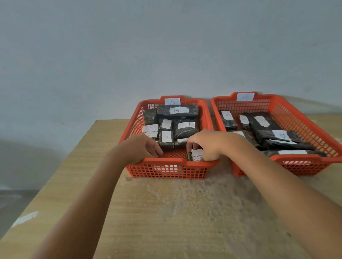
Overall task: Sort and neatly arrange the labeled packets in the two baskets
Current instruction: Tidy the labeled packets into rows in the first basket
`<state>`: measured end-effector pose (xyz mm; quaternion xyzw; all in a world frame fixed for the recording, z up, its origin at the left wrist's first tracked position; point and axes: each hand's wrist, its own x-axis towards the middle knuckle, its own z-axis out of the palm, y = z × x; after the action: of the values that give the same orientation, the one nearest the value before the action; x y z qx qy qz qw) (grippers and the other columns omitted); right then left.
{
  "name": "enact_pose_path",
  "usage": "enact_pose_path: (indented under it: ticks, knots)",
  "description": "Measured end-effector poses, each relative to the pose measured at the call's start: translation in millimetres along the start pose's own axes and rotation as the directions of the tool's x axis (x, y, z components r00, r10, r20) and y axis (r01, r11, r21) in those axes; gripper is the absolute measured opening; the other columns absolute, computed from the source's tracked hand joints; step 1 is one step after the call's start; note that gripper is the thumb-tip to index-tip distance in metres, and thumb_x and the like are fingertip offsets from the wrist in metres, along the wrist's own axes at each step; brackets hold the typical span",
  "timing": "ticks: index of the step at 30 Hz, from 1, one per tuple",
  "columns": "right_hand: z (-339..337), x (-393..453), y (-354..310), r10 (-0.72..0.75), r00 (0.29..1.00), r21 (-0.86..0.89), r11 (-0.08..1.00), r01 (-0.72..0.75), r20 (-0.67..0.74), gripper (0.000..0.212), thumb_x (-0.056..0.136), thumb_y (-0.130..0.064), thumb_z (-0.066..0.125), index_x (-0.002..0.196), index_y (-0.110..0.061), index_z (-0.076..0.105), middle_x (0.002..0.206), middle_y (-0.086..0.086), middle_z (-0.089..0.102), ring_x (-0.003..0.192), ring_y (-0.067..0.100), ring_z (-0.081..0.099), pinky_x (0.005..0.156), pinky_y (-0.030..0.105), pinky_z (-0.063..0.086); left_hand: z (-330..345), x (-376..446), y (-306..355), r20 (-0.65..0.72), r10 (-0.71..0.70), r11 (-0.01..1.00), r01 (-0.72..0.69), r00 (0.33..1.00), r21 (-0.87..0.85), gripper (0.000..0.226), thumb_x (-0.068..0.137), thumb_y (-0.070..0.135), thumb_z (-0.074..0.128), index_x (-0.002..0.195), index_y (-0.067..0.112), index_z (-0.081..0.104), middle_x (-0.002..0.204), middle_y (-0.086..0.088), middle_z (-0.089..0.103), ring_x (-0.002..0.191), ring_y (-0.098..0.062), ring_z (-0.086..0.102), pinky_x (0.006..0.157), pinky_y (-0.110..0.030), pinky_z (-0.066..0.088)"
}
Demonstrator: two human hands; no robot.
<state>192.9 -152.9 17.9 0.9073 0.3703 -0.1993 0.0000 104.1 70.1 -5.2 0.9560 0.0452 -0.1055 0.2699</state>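
Your right hand (206, 144) had its fingers pinched on a small B packet (196, 155), standing on edge in the near right corner of the B basket (168, 161), close against the front wall. Your left hand (144, 147) hung over the near left part of that basket, fingers curled loosely and closed on nothing that showed.

The risks, as I judged them: the packet stood on a narrow edge, so letting go early could have tipped it flat — label down, perhaps, and unreadable. Your right wrist crossed the corner of the basket's rim, and a quick pull back could have dragged the light plastic basket across the table (182, 218). The packets behind sat loosely at mixed angles, and a nudge from either hand could have worsened the jumble.

Counts: two red baskets, the B basket and, just beside it to its right, the A basket (312, 155). In the B basket you had about nine packets, counting the one in your grip; another label showed through the front mesh, though I could not tell whether it was a packet. The A basket held roughly seven — overlaps made that uncertain.
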Motion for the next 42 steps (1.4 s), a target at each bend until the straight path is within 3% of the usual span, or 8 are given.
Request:
enact_pose_path:
  ticks: [6, 13, 16, 19, 27, 34, 37, 42]
  knots:
    - [11.0, 0.5, 10.0, -0.025, 0.985, 0.307, 0.949, 0.076, -0.168, 0.051, 0.081, -0.023, 0.085, 0.125, -0.028, 0.059, 0.113, -0.007, 0.053, 0.1, 0.015, 0.057, 0.081, 0.028, 0.051, 0.8, 9.3, 0.5, 0.111, -0.096, 0.986, 0.079, 0.989, 0.145, 0.035, 0.097, 0.008, 0.063, 0.117, 0.033, 0.075, 0.104, 0.011, 0.078, 0.091, -0.008, 0.073, 0.082, -0.028, 0.058]
    - [19.7, 9.6, 1.8, 0.097, 0.877, 0.519, 0.835, 0.186, -0.471, 0.036, 0.087, -0.028, 0.078, 0.111, -0.026, 0.051, 0.095, -0.005, 0.059, 0.066, 0.01, 0.051, 0.061, 0.031, 0.049, 4.9, 4.4, -3.4, -0.101, -0.015, 0.999, 0.02, 0.995, 0.044, 0.017, 0.088, 0.022, 0.079, 0.099, 0.032, 0.071, 0.099, 0.01, 0.075, 0.085, -0.001, 0.07, 0.083, -0.028, 0.062]
    - [31.0, 15.7, -10.8, 0.124, 0.811, 0.384, 0.914, 0.13, -0.571, 0.033, 0.097, -0.046, 0.061, 0.125, -0.034, 0.047, 0.069, -0.008, 0.058, 0.052, 0.011, 0.048, 0.056, 0.027, 0.042, 1.1, -1.1, -2.8, -0.229, 0.033, 0.985, 0.008, 0.973, 0.172, 0.019, 0.094, 0.033, 0.071, 0.112, 0.029, 0.069, 0.102, 0.008, 0.075, 0.093, -0.007, 0.069, 0.091, -0.034, 0.058]
    - [38.0, 16.8, -14.6, 0.068, 0.787, 0.197, 0.978, 0.069, -0.614, 0.025, 0.103, -0.049, 0.045, 0.122, -0.036, 0.054, 0.056, -0.006, 0.056, 0.052, 0.01, 0.052, 0.088, 0.034, 0.047, -13.4, -9.1, -1.2, -0.194, 0.016, 0.95, 0.045, 0.981, 0.309, 0.026, 0.098, 0.029, 0.066, 0.123, 0.027, 0.068, 0.116, 0.001, 0.073, 0.096, -0.012, 0.064, 0.088, -0.03, 0.054]
    - [37.9, 23.7, -13.1, 0.141, 0.816, 0.187, 0.981, -0.041, -0.561, 0.042, 0.105, -0.052, 0.036, 0.12, -0.015, 0.049, 0.064, -0.006, 0.058, 0.062, 0.016, 0.056, 0.092, 0.042, 0.047, -26.2, -7.9, 22.6, 0.103, -0.145, 0.789, 0.052, 0.984, 0.612, 0.036, 0.096, 0.009, 0.063, 0.124, 0.029, 0.072, 0.128, 0.006, 0.068, 0.119, -0.016, 0.061, 0.104, -0.034, 0.05]
    - [40.3, 24.0, -9.1, 0.144, 0.837, 0.157, 0.985, -0.07, -0.529, 0.043, 0.106, -0.05, 0.032, 0.125, -0.014, 0.047, 0.065, -0.006, 0.06, 0.063, 0.013, 0.055, 0.104, 0.043, 0.038, -15.6, 7.4, 30.3, 0.154, -0.188, 0.723, 0.031, 0.97, 0.69, 0.052, 0.094, -0.001, 0.062, 0.137, 0.029, 0.065, 0.137, 0.002, 0.063, 0.126, -0.022, 0.057, 0.104, -0.037, 0.048]
    - [39.8, 20.7, -9.7, 0.154, 0.82, 0.19, 0.98, -0.056, -0.551, 0.038, 0.107, -0.047, 0.03, 0.122, -0.015, 0.045, 0.066, -0.005, 0.061, 0.066, 0.016, 0.059, 0.098, 0.042, 0.04, -13.0, 10.2, 29.8, 0.138, -0.168, 0.712, 0.024, 0.976, 0.702, 0.05, 0.093, -0.002, 0.063, 0.133, 0.028, 0.068, 0.133, 0.002, 0.066, 0.122, -0.021, 0.059, 0.102, -0.035, 0.05]
    - [36.9, 22.2, -1.3, 0.305, 0.719, 0.558, 0.819, 0.137, -0.625, 0.022, 0.106, -0.045, 0.032, 0.111, -0.024, 0.035, 0.076, 0.002, 0.063, 0.058, 0.018, 0.063, 0.053, 0.043, 0.054, -20.9, 9.7, 24.3, 0.009, -0.072, 0.749, 0.048, 0.997, 0.661, 0.027, 0.088, 0.019, 0.077, 0.113, 0.031, 0.078, 0.118, 0.007, 0.071, 0.105, -0.013, 0.063, 0.087, -0.031, 0.056]
